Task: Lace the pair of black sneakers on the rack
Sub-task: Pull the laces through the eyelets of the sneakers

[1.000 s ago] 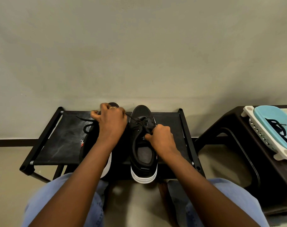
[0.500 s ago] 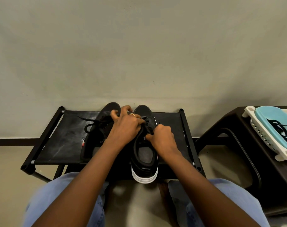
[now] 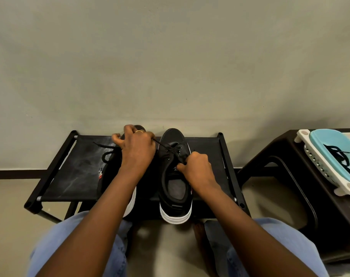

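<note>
Item, fingers: my left hand [image 3: 137,148] is curling around one end of the lace [image 3: 170,149], drawing it taut up and to the left, away from the eyelets; my right hand [image 3: 197,168] is pinching the other end just beside the right edge of the tongue, fingers tucked in tight. Item, work piece: the right sneaker [image 3: 175,176] is standing upright between my two hands, its long axis running from the rack's [image 3: 208,144] front edge, where the white heel is overhanging, toward the back edge and the wall, toe pointing away from me. The lace is crossing the upper eyelets, lying just ahead of my right hand, which is the nearer one to them; the next threading looks to me like a move across the tongue, at right angles to that axis. Item, pair mate: the left sneaker [image 3: 108,172] is lying mostly under my left forearm, its own lace [image 3: 106,151] trailing loose toward the rack's back left corner. Item, surroundings: a blue-and-white basket [image 3: 330,140] is sitting on a dark stool [image 3: 290,186] well apart to the right, holding black cord.
</note>
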